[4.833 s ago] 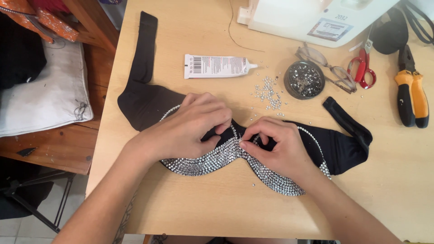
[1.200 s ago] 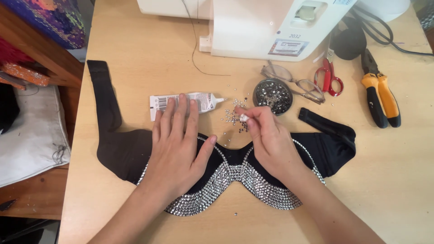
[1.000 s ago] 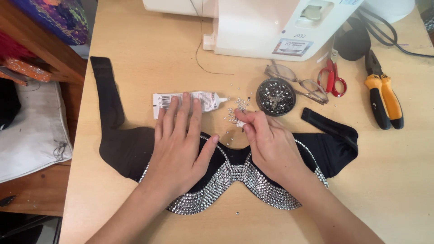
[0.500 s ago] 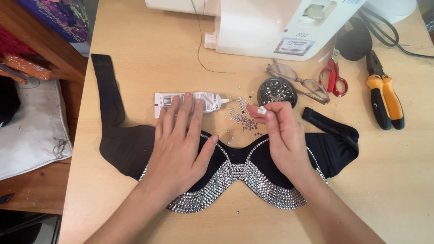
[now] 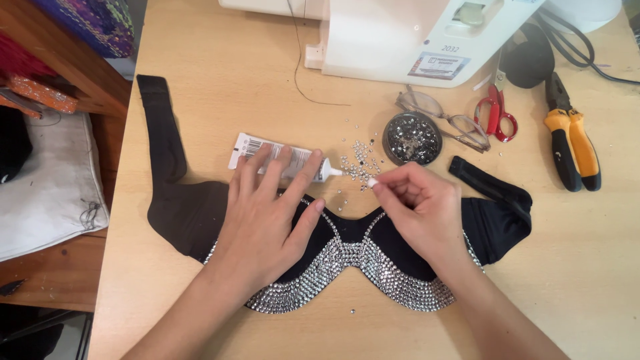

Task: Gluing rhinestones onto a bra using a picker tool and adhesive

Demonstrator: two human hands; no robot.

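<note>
Two hands at a black bra top half covered in rhinestones, on a wooden worktop (image 5: 220,100).

The bra top (image 5: 347,257) lies flat at the near edge. The left hand (image 5: 270,223) rests spread on its cup, likely to hold the fabric flat, fingertips over a glue tube (image 5: 267,150). The right hand (image 5: 420,213), fingers pressed together, reaches its tips into the loose rhinestones (image 5: 357,167); whether it pinches one, I cannot tell. Beyond: a round stone dish (image 5: 413,138), eyeglasses (image 5: 447,117), red scissors (image 5: 495,115), pliers (image 5: 573,143), a white sewing machine (image 5: 413,33).
</note>
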